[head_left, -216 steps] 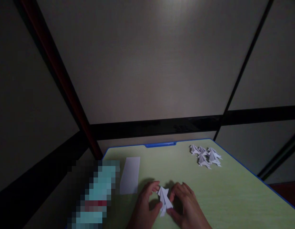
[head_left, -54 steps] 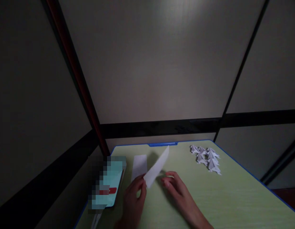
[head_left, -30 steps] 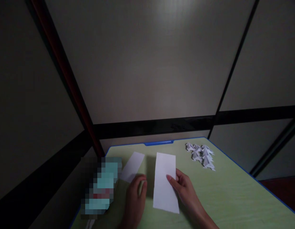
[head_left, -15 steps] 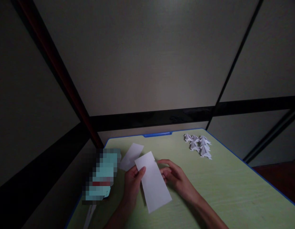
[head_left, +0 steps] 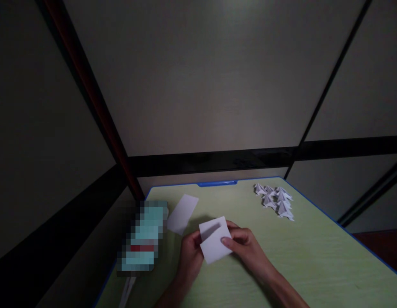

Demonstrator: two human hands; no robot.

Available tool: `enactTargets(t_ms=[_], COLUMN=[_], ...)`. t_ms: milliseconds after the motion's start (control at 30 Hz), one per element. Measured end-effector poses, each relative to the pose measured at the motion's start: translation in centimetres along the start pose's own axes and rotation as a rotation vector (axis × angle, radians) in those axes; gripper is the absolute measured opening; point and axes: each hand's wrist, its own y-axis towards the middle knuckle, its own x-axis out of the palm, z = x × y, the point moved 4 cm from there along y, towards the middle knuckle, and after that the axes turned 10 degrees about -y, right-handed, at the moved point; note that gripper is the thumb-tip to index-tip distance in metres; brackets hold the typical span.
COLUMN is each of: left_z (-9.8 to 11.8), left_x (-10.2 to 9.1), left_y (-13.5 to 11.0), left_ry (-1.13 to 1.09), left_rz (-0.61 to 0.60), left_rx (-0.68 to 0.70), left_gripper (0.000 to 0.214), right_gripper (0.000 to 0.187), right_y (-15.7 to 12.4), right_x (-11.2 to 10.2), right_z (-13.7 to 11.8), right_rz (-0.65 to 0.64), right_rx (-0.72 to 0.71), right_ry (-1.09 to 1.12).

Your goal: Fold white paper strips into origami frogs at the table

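A white sheet of paper (head_left: 214, 247), bent over on itself into a squarish shape, is held above the table between both hands. My left hand (head_left: 191, 252) grips its left side, the fingertips partly hidden by the paper. On the right edge, my right hand (head_left: 245, 244) pinches it with the thumb on the front and the fingers behind. The two layers stand slightly apart at the top left. Another white paper sheet (head_left: 183, 214) lies flat on the table just beyond my left hand.
Several folded white paper figures (head_left: 275, 200) stand grouped at the table's far right. A blurred-out light green pack (head_left: 145, 235) lies along the left edge, with a pale strip (head_left: 127, 291) below it. The green table (head_left: 297, 256) has a blue rim and meets a panelled wall (head_left: 211, 94).
The long paper has been bent over to about half its length. My right hand, earlier beside the sheet with loose fingers, now pinches its right edge. The view has shifted slightly.
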Motion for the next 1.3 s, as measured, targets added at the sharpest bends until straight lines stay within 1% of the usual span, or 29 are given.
enactTargets(t_ms=[100, 167, 233, 267, 300, 333, 400, 433, 500, 533, 667, 800, 933, 1300], left_z=[0.0, -0.1, -0.3, -0.5, -0.6, -0.8, -0.7, -0.5, -0.1, 0.0, -0.5, -0.9, -0.7, -0.6], left_x=[0.9, 1.0, 0.5, 0.1, -0.3, -0.5, -0.5, -0.4, 0.1, 0.2, 0.0, -0.4, -0.3, -0.3], left_y=[-0.3, -0.3, -0.2, -0.1, 0.0, 0.0, 0.0, 0.0, -0.1, -0.2, -0.1, 0.0, 0.0, 0.0], left_ry=[0.001, -0.014, -0.035, -0.055, -0.089, -0.124, -0.153, -0.125, -0.051, -0.044, -0.017, 0.014, 0.011, -0.013], left_rz=[-0.093, -0.122, -0.070, -0.015, 0.043, 0.058, 0.047, 0.038, -0.032, -0.042, -0.012, 0.002, -0.012, -0.010], left_rx=[-0.045, -0.049, -0.036, -0.050, -0.059, -0.071, -0.080, -0.061, -0.044, -0.044, -0.039, -0.022, -0.018, -0.023], left_gripper=[0.021, 0.022, 0.026, 0.030, 0.035, 0.040, 0.044, 0.040, 0.032, 0.030, 0.025, 0.026, 0.026, 0.023], right_gripper=[0.020, 0.018, 0.020, 0.020, 0.021, 0.022, 0.022, 0.023, 0.022, 0.022, 0.021, 0.019, 0.019, 0.020], right_y=[0.0, -0.1, -0.2, -0.2, -0.2, -0.2, -0.2, -0.2, -0.2, -0.2, -0.4, -0.5, -0.5, -0.5], right_x=[-0.4, -0.7, -0.8, -0.9, -0.9, -0.9, -0.9, -0.8, -0.8, -0.7, -0.5, -0.3, -0.3, -0.1], right_z=[1.7, 2.4, 2.7, 2.7, 2.7, 2.7, 2.6, 2.6, 2.7, 2.7, 2.9, 3.2, 3.4, 3.7], right_rz=[0.151, 0.243, 0.301, 0.317, 0.325, 0.330, 0.335, 0.336, 0.337, 0.339, 0.359, 0.381, 0.396, 0.387], right_rx=[0.135, 0.199, 0.216, 0.213, 0.208, 0.204, 0.204, 0.205, 0.207, 0.207, 0.223, 0.252, 0.262, 0.270], right_ry=[0.042, 0.058, 0.053, 0.048, 0.044, 0.041, 0.037, 0.035, 0.030, 0.027, 0.028, 0.077, 0.115, 0.171])
